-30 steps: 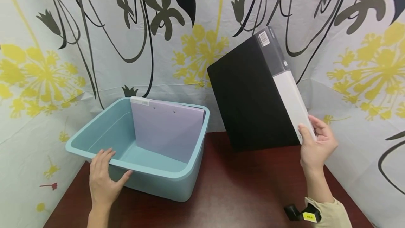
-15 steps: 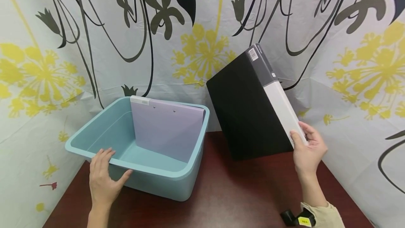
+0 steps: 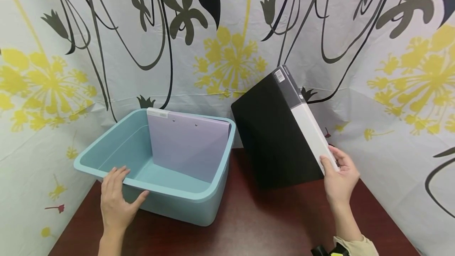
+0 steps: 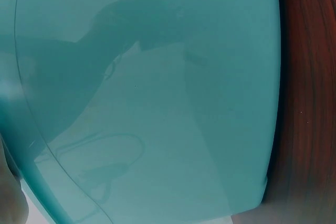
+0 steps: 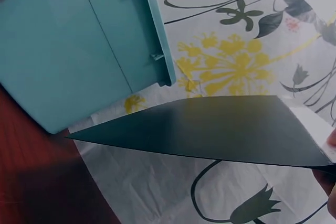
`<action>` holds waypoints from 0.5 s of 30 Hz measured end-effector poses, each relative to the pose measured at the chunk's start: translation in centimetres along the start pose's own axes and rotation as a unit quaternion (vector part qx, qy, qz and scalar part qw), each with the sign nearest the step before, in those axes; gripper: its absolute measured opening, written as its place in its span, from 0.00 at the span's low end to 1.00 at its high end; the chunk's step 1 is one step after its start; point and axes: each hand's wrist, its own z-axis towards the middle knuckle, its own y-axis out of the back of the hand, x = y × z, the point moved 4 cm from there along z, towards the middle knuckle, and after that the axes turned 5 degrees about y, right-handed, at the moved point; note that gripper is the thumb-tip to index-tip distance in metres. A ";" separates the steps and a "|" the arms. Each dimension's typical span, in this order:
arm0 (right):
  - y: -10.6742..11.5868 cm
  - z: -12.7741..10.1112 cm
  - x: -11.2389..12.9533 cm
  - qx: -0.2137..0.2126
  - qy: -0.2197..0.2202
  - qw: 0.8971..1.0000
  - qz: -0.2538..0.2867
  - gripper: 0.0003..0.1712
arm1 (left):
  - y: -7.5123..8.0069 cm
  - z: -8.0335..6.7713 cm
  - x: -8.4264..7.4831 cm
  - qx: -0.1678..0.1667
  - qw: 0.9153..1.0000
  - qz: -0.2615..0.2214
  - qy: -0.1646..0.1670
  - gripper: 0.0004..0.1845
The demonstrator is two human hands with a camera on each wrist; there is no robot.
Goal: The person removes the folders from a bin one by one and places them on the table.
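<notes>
A dark red-brown table (image 3: 249,224) is set into a corner hung with flower-printed sheeting (image 3: 227,50). Near the front left edge, the left hand (image 3: 115,200) is laid over the rim of a light blue tub (image 3: 156,189), fingers together, thumb spread against the outer wall. A lilac folder (image 3: 188,149) is leaned inside the tub's right wall. Toward the right edge, a black binder (image 3: 277,133) with a grey-and-white spine is held tilted, its lower corner pinched by the right hand (image 3: 339,179). Bare tabletop is left between tub and binder.
</notes>
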 end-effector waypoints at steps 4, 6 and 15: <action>0.2 -0.6 -0.3 0.007 -0.011 0.999 -0.034 0.18 | 0.0 0.0 0.0 0.001 1.000 0.000 -0.001 0.47; 0.3 -0.9 -0.4 0.009 -0.019 0.999 -0.048 0.18 | 0.0 0.1 -0.1 0.001 1.000 0.001 -0.001 0.47; 0.7 -2.4 -0.3 0.002 -0.053 0.997 -0.053 0.17 | 0.0 0.1 0.0 0.001 1.000 0.003 -0.004 0.47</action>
